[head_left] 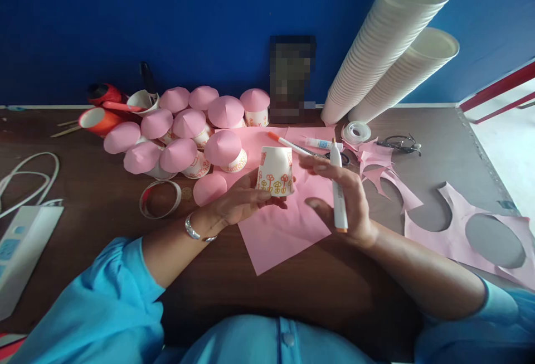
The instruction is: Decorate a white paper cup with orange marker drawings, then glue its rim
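My left hand (240, 202) grips an upside-down white paper cup (276, 170) with small orange and red drawings round its side. It holds the cup above a pink paper sheet (284, 227). My right hand (345, 197) is just right of the cup, with a white marker (337, 194) clamped upright between its fingers. The other fingers reach toward the cup. Both sleeves are light blue.
Several cups with pink paper cone caps (188, 135) cluster at the back left. Two tall stacks of white cups (388, 46) lean on the blue wall. An orange-tipped pen (288, 142), glue tube (320, 142), tape roll (356, 131), glasses (401, 142) and cut pink scraps (460, 224) lie nearby.
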The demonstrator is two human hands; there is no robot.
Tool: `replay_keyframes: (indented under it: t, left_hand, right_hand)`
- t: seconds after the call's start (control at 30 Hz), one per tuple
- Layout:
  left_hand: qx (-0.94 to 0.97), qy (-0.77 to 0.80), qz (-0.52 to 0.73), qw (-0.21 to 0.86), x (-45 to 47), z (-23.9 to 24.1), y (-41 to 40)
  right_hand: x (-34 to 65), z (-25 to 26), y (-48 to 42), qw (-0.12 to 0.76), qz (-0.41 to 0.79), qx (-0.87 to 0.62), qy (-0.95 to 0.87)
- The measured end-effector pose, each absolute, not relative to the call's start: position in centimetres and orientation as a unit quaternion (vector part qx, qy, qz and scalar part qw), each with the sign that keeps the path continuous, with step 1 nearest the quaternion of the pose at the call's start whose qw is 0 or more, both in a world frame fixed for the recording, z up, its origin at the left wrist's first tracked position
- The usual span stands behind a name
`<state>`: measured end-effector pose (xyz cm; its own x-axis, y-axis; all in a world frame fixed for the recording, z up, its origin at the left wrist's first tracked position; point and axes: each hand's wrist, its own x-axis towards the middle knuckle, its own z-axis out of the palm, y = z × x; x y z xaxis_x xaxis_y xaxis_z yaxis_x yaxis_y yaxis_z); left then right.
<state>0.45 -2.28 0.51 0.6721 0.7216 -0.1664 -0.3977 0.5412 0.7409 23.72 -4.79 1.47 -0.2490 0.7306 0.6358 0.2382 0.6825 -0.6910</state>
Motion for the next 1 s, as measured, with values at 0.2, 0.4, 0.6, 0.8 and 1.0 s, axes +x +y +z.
replay_keyframes:
  t: [0.2,0.4,0.6,0.8,1.0]
  left_hand:
    - [0.4,0.201,0.295,0.844,0.2,0.2,-2.3]
    - [0.484,0.231,0.308,0.786,0.5,0.5,-2.4]
    - [0.529,0.278,0.326,0.732,1.0,0.9,-2.8]
    - [0.54,0.277,0.314,0.73,1.0,0.9,-2.7]
    - [0.543,0.274,0.331,0.722,1.3,1.5,-2.8]
  right_hand:
    - [23.8,1.3,-3.6,0.449,0.223,-0.324,-0.803]
    - [24.0,1.5,-3.7,0.451,0.153,-0.346,-0.809]
    - [23.8,1.5,-3.8,0.434,0.09,-0.332,-0.833]
    - [23.9,1.5,-3.6,0.42,0.095,-0.334,-0.838]
    - [23.9,1.0,-3.3,0.435,0.114,-0.317,-0.835]
